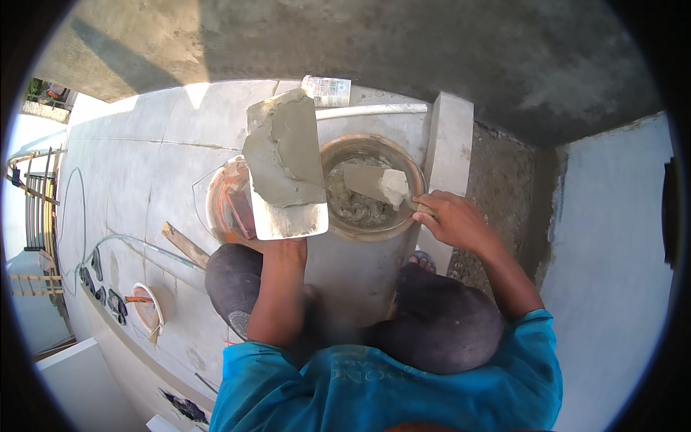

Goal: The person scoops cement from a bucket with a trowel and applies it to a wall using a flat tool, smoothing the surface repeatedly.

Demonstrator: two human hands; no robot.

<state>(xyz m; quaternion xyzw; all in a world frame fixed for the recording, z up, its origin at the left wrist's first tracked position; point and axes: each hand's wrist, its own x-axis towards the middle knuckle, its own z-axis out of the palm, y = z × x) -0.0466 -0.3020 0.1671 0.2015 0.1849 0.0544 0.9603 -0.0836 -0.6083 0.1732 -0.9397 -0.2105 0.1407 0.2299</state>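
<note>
My left hand (pixel 285 248) is mostly hidden beneath a white mortar hawk (pixel 291 223), holding it up from below. A thick layer of wet grey mortar (pixel 284 155) covers most of the hawk and reaches its far end. My right hand (pixel 450 218) is closed around the handle of a trowel (pixel 367 180). The trowel's blade, smeared with mortar and pale near the handle, lies over the mouth of a round bucket (pixel 415 162). Lumpy wet mortar (pixel 356 205) fills the bucket's bottom. The trowel handle crosses the bucket's right rim.
An orange-stained bucket (pixel 219 198) stands left of the hawk, partly behind it. Beyond are a white pipe (pixel 374 111) and a printed tub (pixel 332 91) by the grey wall (pixel 403 43). A wooden plank (pixel 185 246), a small bucket (pixel 155 306) and several sandals (pixel 115 302) lie left.
</note>
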